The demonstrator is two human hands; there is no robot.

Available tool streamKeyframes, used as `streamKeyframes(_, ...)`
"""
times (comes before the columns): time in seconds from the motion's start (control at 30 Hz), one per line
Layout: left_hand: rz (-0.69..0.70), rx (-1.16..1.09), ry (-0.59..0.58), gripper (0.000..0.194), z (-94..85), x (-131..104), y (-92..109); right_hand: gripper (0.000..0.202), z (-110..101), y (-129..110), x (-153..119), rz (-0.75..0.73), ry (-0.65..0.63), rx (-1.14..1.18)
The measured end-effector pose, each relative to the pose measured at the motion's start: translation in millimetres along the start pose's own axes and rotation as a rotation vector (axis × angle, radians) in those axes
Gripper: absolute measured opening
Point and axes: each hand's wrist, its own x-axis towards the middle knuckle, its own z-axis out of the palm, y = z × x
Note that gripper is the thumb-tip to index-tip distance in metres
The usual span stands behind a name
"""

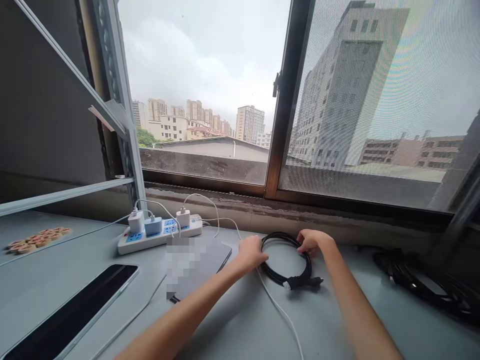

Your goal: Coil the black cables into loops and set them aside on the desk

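Observation:
A black cable (pixel 278 279) is coiled into a ring on the grey table, its plug end (pixel 315 282) lying at the ring's front right. My left hand (pixel 252 252) is closed on the left side of the coil, fingers and thumb pinching it. On the opposite side, my right hand (pixel 312 241) grips the coil's upper right edge between thumb and fingers. A thin white cord (pixel 279 307) passes by my left hand and runs toward the table's front. Partly behind my left forearm lies a flat grey device (pixel 215 256), blurred in part.
A white power strip (pixel 189 231) with several chargers stands at the back left. Nearer lies a phone (pixel 82 310). More black cable (pixel 423 285) is heaped at the right. Small round pieces (pixel 39 239) sit far left. A metal shelf post (pixel 129 125) rises before the window.

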Motion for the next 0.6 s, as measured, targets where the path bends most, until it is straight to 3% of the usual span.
streamKeyframes(0.27, 0.01, -0.04, 0.035, 0.022, 8.9, 2.6, 1.1, 0.036, 2.7, 6.6, 4.4, -0.055, 0.015, 0.044)
streamKeyframes(0.6, 0.024, 0.022, -0.023, 0.024, 1.7, 2.1, -2.6, 0.037, 0.5, -0.8, 0.3, -0.09, 0.029, 0.017)
